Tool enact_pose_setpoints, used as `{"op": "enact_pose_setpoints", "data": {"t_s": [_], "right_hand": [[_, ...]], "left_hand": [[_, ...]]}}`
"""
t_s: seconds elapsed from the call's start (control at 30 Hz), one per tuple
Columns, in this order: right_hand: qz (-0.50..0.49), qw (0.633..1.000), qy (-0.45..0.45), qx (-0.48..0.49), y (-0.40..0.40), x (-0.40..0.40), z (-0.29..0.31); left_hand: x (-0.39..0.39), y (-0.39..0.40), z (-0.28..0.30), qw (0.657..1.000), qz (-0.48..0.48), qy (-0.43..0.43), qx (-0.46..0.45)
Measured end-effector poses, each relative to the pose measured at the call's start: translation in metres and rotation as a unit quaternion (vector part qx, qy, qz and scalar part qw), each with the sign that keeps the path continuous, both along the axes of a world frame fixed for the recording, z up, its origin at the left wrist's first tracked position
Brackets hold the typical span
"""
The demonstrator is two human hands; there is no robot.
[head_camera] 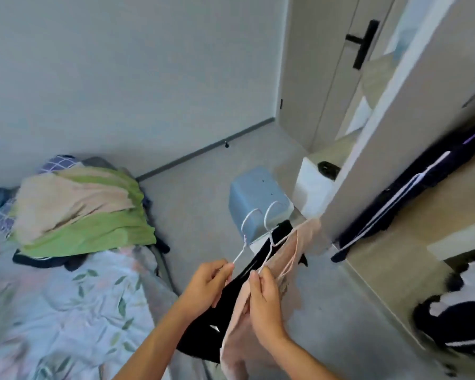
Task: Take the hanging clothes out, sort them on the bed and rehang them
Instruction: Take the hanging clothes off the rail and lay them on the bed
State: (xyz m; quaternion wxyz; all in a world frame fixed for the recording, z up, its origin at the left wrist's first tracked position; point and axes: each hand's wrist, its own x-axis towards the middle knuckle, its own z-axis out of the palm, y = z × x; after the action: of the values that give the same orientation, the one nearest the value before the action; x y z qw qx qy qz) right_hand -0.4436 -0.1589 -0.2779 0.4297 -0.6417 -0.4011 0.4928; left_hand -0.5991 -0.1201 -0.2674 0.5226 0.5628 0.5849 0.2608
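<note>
**Two hangered garments held beside the bed**

At six o'clock, low in the view, two white wire hangers are held out side by side. The left hanger [244, 237] is pinched at its lower end by the left hand [206, 283], fingers curled, and a black garment [225, 305] is draped from it. The right hanger [270, 229] is pinched by the fingertips of the right hand [263, 303], with a pink garment [261, 335] hung below and partly gathered under that hand. Both hooks are pointed toward twelve o'clock.

At eight o'clock the bed [66, 311], covered in a leaf-print sheet, is seen. A pile of clothes [77, 212], green and beige on top, is heaped on it at ten o'clock.

Just beyond the hangers, a blue bin [255, 193] is stood on the floor. At three o'clock dark clothes [412, 193] with white stripes are seen, blurred, apparently inside an open wardrobe. A door [327, 78] with a black handle is placed at one o'clock.
</note>
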Motion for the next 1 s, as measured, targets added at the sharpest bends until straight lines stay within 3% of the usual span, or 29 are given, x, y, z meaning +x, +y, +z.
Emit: {"op": "enact_pose_setpoints", "data": {"t_s": [0.23,0.5,0.63,1.0], "right_hand": [[0.065,0.998,0.022,-0.001,0.040,-0.154,0.016],[0.142,0.989,0.040,0.024,0.129,-0.242,0.040],[0.189,0.981,0.025,0.040,0.194,-0.277,0.035],[0.311,0.946,0.089,0.039,0.423,-0.377,0.046]], "left_hand": [[-0.156,0.000,0.013,0.994,0.110,-0.014,0.021],[-0.255,0.044,0.021,0.975,0.210,0.013,0.070],[-0.289,0.092,0.024,0.963,0.255,0.023,0.087],[-0.374,0.286,0.032,0.907,0.412,0.036,0.079]]}}
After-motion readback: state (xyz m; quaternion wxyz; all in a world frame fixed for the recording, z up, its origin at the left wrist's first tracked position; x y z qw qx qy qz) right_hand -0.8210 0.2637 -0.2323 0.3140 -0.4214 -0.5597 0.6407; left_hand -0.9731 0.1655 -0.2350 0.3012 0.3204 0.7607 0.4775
